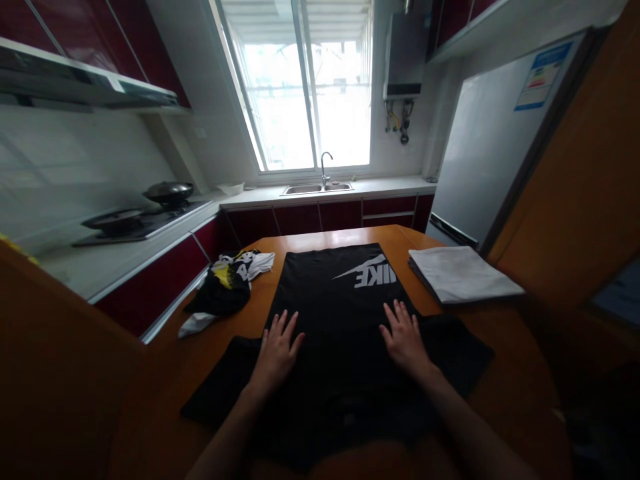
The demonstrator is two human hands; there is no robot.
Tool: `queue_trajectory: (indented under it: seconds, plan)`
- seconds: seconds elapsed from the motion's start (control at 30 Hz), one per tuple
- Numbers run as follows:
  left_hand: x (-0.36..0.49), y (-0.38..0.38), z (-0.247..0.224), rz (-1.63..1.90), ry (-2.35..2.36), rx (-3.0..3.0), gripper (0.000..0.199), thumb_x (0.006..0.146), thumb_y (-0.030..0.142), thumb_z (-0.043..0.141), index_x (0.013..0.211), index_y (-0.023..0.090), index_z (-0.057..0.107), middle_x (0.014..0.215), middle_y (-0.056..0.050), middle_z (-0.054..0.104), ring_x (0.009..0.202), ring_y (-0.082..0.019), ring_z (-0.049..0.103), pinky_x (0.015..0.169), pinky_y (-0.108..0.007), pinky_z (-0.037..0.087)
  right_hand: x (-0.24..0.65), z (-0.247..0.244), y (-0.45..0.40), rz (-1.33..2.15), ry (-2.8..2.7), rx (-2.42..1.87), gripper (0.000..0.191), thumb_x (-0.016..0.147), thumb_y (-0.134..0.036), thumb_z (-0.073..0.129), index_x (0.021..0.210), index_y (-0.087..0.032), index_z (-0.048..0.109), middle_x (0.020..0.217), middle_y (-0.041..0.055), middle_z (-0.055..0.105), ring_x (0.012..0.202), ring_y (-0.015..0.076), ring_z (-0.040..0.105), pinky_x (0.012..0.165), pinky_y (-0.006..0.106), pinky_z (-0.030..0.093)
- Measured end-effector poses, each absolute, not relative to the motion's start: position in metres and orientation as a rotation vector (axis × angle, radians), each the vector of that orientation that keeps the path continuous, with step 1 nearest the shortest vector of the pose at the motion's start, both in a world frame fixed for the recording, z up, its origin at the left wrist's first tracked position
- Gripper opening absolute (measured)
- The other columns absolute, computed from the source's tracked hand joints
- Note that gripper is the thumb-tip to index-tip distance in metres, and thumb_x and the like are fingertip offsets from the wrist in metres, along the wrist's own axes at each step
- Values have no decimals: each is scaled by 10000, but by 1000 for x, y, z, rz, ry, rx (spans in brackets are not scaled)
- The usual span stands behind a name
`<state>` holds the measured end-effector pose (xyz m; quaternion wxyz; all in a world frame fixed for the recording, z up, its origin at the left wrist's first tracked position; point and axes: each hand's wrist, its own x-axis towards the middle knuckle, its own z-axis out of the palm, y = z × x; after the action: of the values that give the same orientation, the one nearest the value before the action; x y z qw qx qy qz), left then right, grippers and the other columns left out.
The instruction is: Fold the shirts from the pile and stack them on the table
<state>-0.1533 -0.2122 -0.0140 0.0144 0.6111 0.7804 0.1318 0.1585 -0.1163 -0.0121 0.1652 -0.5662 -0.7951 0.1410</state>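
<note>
A black T-shirt (340, 320) lies spread out on the wooden table (345, 238), its collar end toward me and both sleeves stretched to the sides. White brand lettering and a swoosh show upside down near its far hem. My left hand (278, 350) rests flat on the left part of the shirt, fingers apart. On the right part lies my right hand (406, 341), also flat with its fingers spread. Neither hand grips the cloth.
A crumpled pile of black, white and yellow clothes (227, 287) sits at the table's left. Folded light grey cloth (463, 273) lies at the right. Beyond are a sink (317, 189), a stove with pans (169, 193) and a fridge (493, 147).
</note>
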Motion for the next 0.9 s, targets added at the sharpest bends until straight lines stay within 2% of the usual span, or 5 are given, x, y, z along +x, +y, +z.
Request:
queue_trajectory:
  seconds: [0.1,0.2,0.43,0.7,0.9]
  plan:
    - [-164,-212,-24,367,2463,1837,629,1014,479,384,1569,186,333,1640,-166,236,1524,-355,162,1184,-577,233,172,-25,-103,377,-2254,-1792,646,1004,-380,426,1551,-50,331,1632,236,217,1526,318,164,1215,461,158]
    - [-161,-215,-28,256,2460,1827,648,997,511,402,1557,188,362,1636,-166,243,1523,-352,165,1191,-573,211,173,-33,-102,336,-2274,-1847,682,987,-416,457,1534,-20,356,1615,260,246,1516,338,196,1212,445,162]
    - [-150,-207,-22,271,2510,1897,677,1017,503,319,1579,125,289,1643,-166,222,1529,-317,171,1206,-544,196,168,-33,-99,302,-2267,-1723,648,1006,-413,384,1557,-77,330,1655,182,182,1539,284,111,1224,449,118]
    - [-151,-213,-26,134,2513,1790,695,997,541,370,1558,130,349,1639,-179,217,1518,-363,179,1196,-548,223,168,-27,-107,345,-2336,-1867,693,986,-433,449,1535,-19,355,1614,267,244,1518,346,182,1207,453,158]
    - [-151,-205,-27,460,2551,1846,663,1014,500,328,1539,98,370,1627,-191,260,1519,-346,194,1195,-572,222,161,-24,-106,412,-2244,-1635,628,984,-385,421,1522,-62,398,1630,191,261,1524,294,192,1220,453,170]
